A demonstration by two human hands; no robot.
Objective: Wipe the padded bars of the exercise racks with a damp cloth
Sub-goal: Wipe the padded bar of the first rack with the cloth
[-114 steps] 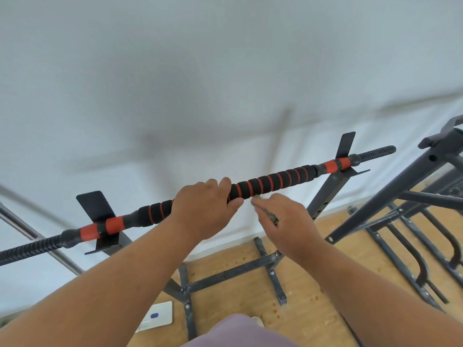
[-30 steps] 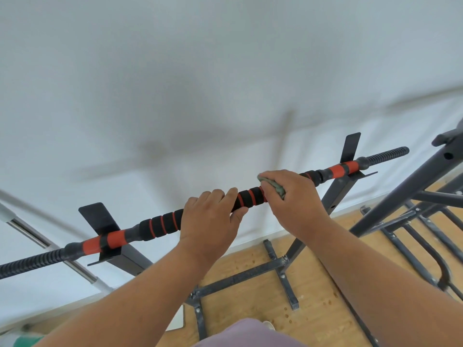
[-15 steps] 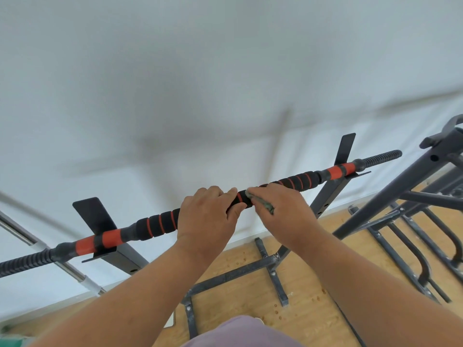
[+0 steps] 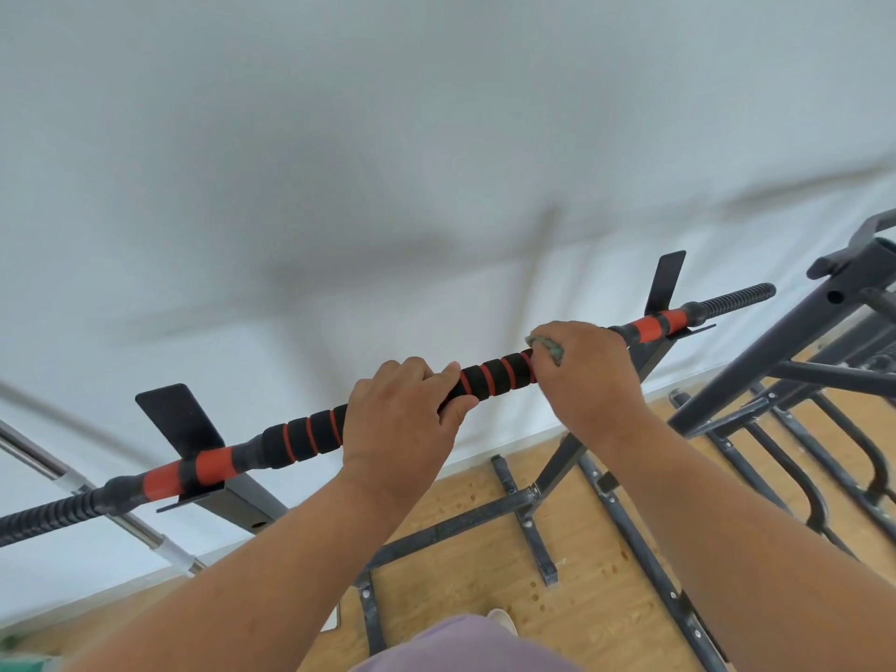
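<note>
Since half a second ago, our right hand (image 4: 584,375) has slid its grey-green cloth (image 4: 547,345) along the padded bar (image 4: 494,375) toward 2 o'clock, opening a gap from our left hand (image 4: 400,419), which still grips the bar's middle. The cloth is mostly hidden under curled fingers (only an edge shows); the bar's left end is cut off.

I see a padded bar (image 4: 494,375), black foam ringed with orange bands, lying across the two upright brackets of a dark metal rack (image 4: 485,516), tilted up to the right. A grey-green damp cloth (image 4: 547,345) is bunched against the bar near its right bracket, mostly hidden.
</note>
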